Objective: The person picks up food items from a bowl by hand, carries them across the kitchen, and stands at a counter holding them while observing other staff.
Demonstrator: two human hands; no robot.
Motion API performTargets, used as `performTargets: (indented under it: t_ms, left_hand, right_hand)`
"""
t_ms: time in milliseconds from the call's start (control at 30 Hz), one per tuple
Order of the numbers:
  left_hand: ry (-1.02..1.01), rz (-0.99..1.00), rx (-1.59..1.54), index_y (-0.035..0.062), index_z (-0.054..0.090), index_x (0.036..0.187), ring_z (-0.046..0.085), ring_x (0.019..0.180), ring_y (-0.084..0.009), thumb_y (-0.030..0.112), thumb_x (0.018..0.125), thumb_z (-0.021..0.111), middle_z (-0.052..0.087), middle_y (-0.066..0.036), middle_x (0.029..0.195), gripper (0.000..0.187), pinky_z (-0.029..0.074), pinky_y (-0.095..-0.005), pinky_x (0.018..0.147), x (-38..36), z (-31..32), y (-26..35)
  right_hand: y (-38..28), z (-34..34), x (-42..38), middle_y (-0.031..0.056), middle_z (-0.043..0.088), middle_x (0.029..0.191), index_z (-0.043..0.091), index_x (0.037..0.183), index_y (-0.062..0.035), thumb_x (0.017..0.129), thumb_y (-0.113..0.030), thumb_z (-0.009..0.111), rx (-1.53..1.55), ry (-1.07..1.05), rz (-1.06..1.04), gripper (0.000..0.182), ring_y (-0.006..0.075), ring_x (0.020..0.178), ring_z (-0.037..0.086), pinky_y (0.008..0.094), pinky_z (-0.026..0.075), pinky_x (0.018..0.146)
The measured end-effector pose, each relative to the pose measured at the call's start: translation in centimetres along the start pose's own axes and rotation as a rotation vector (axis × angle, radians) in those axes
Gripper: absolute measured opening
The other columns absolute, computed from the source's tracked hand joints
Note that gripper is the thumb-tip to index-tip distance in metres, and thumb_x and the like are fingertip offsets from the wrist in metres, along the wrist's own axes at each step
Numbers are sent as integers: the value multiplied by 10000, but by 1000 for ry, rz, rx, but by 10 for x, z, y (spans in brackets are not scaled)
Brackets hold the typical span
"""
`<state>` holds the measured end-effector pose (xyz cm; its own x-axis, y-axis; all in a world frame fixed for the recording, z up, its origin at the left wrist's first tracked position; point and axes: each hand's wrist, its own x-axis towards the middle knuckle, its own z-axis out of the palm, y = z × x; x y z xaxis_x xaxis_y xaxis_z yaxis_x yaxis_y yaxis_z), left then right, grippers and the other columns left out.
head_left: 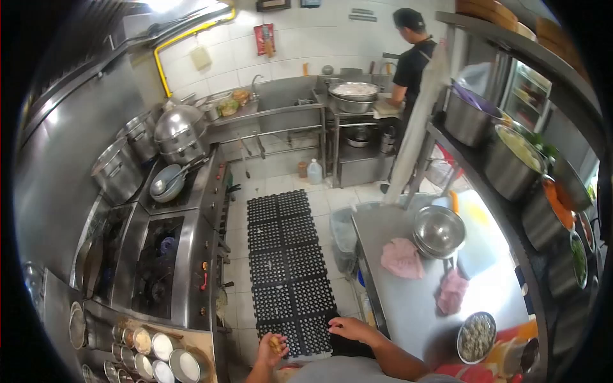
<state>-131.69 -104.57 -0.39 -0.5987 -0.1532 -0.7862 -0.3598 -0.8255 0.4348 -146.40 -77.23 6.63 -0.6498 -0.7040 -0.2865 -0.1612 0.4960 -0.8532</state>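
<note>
Lump, yellow-brown and too small to identify, sits in the left hand, whose grip is closed on it, low in view before the person's body. The right hand is near, its fingers bent; whether that grip holds anything, I cannot tell. A black floor mat stretches ahead. On the metal worktop to the right lie two pieces of pink meat, close to a metal bowl.
</note>
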Motion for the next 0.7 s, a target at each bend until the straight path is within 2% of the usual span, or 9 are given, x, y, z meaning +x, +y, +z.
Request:
performTargets:
  t_ms: [167, 233, 267, 300, 333, 433, 500, 600, 700]
  left_hand:
    - [-26, -21, -167, 96, 532, 845, 528, 676, -197, 412, 900, 390, 587, -72, 804, 350, 442, -348, 658, 36, 9, 13]
    - [-63, -10, -206, 95, 529, 830, 514, 666, -193, 408, 900, 378, 586, -69, 809, 354, 429, -343, 665, 42, 22, 35]
    - [-14, 22, -210, 96, 526, 837, 509, 663, -194, 401, 898, 375, 587, -70, 813, 346, 424, -344, 666, 45, 22, 46]
    - [35, 63, -225, 97, 522, 843, 503, 661, -194, 394, 895, 372, 588, -71, 817, 337, 419, -345, 667, 48, 24, 58]
    - [83, 65, -246, 94, 520, 870, 509, 669, -194, 370, 889, 370, 593, -73, 828, 314, 430, -350, 674, 50, 29, 71]
    - [80, 161, -236, 91, 519, 894, 522, 690, -194, 361, 885, 376, 599, -83, 843, 306, 444, -353, 691, 75, 23, 101]
    - [105, 223, -330, 90, 526, 914, 544, 695, -200, 363, 884, 391, 608, -84, 858, 306, 463, -362, 692, 85, 29, 117]
    - [42, 293, -376, 91, 535, 924, 567, 696, -208, 368, 878, 412, 616, -81, 850, 306, 478, -375, 676, 96, 45, 142]
    - [41, 267, -379, 91, 547, 907, 582, 700, -212, 354, 872, 428, 626, -83, 848, 291, 491, -390, 669, 120, 49, 155]
  right_hand:
    - [20, -65, 67, 117, 634, 982, 559, 1108, -33, 842, -258, 584, 126, 119, 2, 350, 242, 884, 614, 336, 469, 785]
    - [-4, -125, 98, 132, 633, 947, 547, 1111, -7, 832, -186, 581, 303, 459, -112, 334, 268, 863, 612, 339, 474, 775]
    - [36, -149, 141, 138, 615, 944, 505, 1146, 4, 825, -131, 556, 3, 787, -223, 351, 247, 871, 597, 336, 474, 755]
    - [9, -192, 148, 140, 577, 1025, 451, 1196, -5, 818, -99, 547, 127, 879, 131, 402, 218, 902, 570, 329, 450, 790]
    - [16, -227, 166, 123, 533, 1100, 417, 1228, -25, 816, -99, 554, 17, 1215, -258, 440, 192, 918, 549, 315, 440, 788]
    - [-7, -330, 209, 104, 483, 1165, 316, 1324, -37, 868, -120, 527, 598, 1566, -605, 509, 162, 855, 566, 298, 455, 718]
    - [-30, -375, 217, 122, 505, 1161, 277, 1349, -64, 836, -210, 598, 543, 1572, -431, 623, 200, 826, 584, 302, 470, 690]
    - [-30, -427, 252, 121, 571, 1034, 231, 1368, -75, 815, -272, 607, 723, 1612, -508, 697, 192, 830, 574, 315, 459, 715]
    - [32, -484, 271, 106, 587, 987, 301, 1343, -84, 822, -298, 595, 641, 1663, -357, 635, 188, 847, 565, 313, 449, 714]
